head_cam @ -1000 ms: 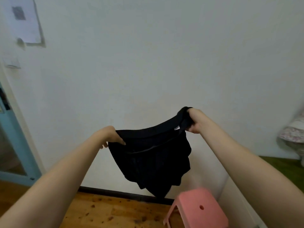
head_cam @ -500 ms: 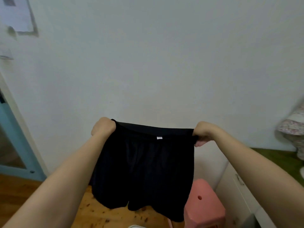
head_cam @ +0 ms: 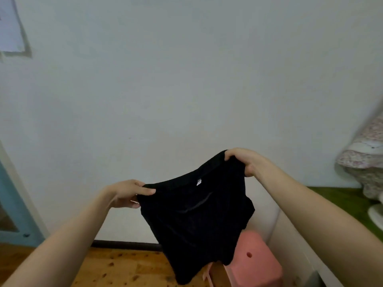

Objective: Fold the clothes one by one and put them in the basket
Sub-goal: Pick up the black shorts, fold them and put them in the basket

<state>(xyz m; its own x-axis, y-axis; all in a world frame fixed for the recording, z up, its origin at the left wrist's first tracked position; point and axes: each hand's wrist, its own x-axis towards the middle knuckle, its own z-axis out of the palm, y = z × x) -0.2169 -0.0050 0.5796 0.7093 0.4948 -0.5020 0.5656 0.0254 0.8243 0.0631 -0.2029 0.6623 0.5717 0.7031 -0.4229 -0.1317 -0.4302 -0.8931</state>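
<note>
A room in a home, by the look of it, lived-in and plain: there's a pale painted wall [head_cam: 186, 79] with a sheet of paper [head_cam: 10, 27] stuck up at the top left, and below it a knotty wooden floor [head_cam: 124, 266] meeting a dark skirting board [head_cam: 124, 243]. Over on the left, a light blue door frame [head_cam: 18, 214]. Low down sits a pink plastic stool [head_cam: 255, 264], right beside a white cabinet [head_cam: 294, 245] with a green top [head_cam: 342, 199], and on that top a floral fabric cover [head_cam: 364, 158] drapes something on a white base
</note>
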